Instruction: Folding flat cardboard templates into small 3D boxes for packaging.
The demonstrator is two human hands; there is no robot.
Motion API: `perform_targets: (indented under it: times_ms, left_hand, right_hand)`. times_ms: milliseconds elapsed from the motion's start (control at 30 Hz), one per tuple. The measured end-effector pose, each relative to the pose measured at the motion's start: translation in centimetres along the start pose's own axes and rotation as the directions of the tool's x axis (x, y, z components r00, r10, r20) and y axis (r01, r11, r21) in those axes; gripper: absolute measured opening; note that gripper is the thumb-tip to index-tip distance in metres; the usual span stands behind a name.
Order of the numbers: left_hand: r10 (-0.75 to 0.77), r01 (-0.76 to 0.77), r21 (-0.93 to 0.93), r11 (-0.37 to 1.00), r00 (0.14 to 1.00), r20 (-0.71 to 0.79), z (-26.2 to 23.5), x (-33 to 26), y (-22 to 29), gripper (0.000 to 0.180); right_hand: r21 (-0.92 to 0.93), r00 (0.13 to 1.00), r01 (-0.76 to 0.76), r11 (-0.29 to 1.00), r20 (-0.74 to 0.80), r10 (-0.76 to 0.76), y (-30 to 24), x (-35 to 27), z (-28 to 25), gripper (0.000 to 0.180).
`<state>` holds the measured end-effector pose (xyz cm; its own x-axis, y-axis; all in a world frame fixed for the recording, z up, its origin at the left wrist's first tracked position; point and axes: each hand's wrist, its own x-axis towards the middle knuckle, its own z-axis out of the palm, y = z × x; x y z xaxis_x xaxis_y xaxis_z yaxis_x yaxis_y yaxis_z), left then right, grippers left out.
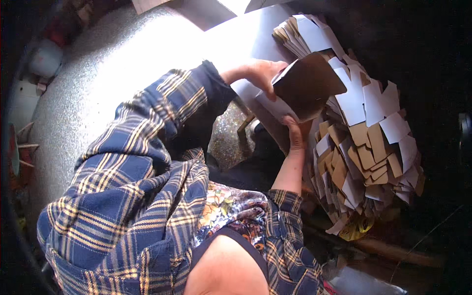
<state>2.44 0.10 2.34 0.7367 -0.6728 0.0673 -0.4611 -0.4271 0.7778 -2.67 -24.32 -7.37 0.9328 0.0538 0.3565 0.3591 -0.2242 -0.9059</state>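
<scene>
A folded cardboard piece [309, 86], brown on the face toward me and white on its other side, is held up between my two hands. My left hand [263, 74] grips its left edge, the thumb and fingers closed around the board. From below, my right hand [296, 132] holds the lower edge; its thumb shows, while most of its fingers are hidden behind the board. Just to the right lies a large heap of flat cardboard pieces [366, 140], white and brown, overlapping in rows.
A white tabletop [253, 37], washed out by bright light, lies beyond my hands. Speckled floor [64, 108] stretches along the left. Something yellow [363, 226] shows under the heap's near end, and a clear plastic bag [366, 281] lies at the lower right. The right side is dark.
</scene>
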Motion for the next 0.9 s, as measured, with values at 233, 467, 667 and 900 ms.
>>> perform_targets:
  times_ms: [233,467,667,900]
  left_hand:
    - [0.087,-0.093,-0.116,0.989,0.995,-0.054,0.9,0.1,-0.7,0.100]
    - [0.161,-0.168,-0.052,0.984,0.980,-0.117,1.9,0.5,0.2,0.102]
    - [0.274,-0.242,0.186,0.952,0.946,-0.171,2.2,0.7,-0.7,0.103]
    - [0.329,-0.187,0.361,0.914,0.861,-0.387,2.7,1.1,-0.9,0.097]
  right_hand:
    - [0.112,0.996,-0.083,0.990,-0.011,0.085,-3.3,-1.3,0.2,0.080]
    - [-0.036,0.988,-0.150,0.988,-0.042,0.149,-2.7,-2.3,-0.3,0.067]
    - [-0.067,0.963,-0.264,0.962,-0.074,0.259,-3.8,-2.4,0.0,0.065]
    - [-0.206,0.991,-0.032,0.978,-0.136,0.004,1.7,-1.7,-0.1,0.071]
